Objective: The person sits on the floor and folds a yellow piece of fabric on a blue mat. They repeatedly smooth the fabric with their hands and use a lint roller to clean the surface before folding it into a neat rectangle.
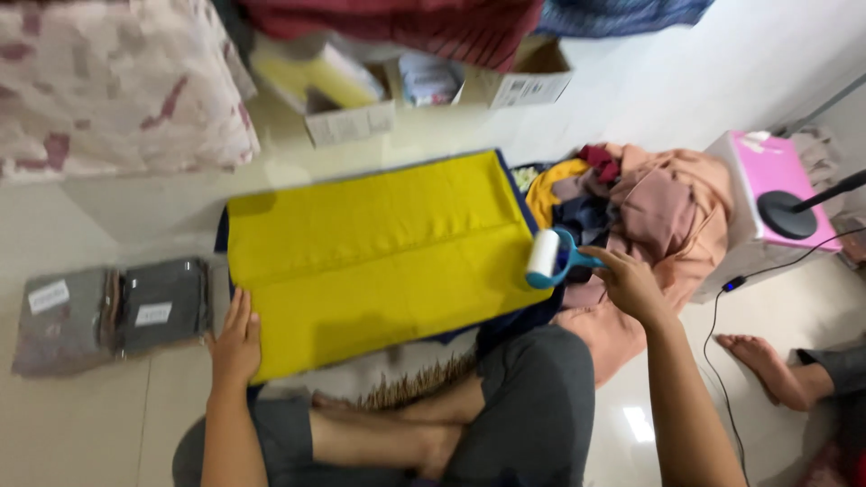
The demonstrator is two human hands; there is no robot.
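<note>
I sit cross-legged on the floor with a yellow cloth [379,252] spread flat in front of me over a dark blue layer. My left hand [236,343] lies open, palm down, pressing the cloth's near-left corner at about 7 o'clock of it. My right hand [631,287] is closed around the blue handle of a lint roller [548,259]; its white roll stands just at the cloth's right edge, at 3 o'clock, touching or nearly touching the fabric, I cannot tell which.

Past the roller, at 3 o'clock of it, a heap of clothes [649,203] in peach, maroon and navy lies on the floor. Beyond that stands a white box with a pink top [767,176], a black round lamp base on it. Left of my left hand, at 9 o'clock, lie two grey packets [113,316] with white labels. At 12 o'clock of the cloth sit open cartons [352,99]. Another person's bare foot [767,365] rests on the floor at 4 o'clock of my right hand.
</note>
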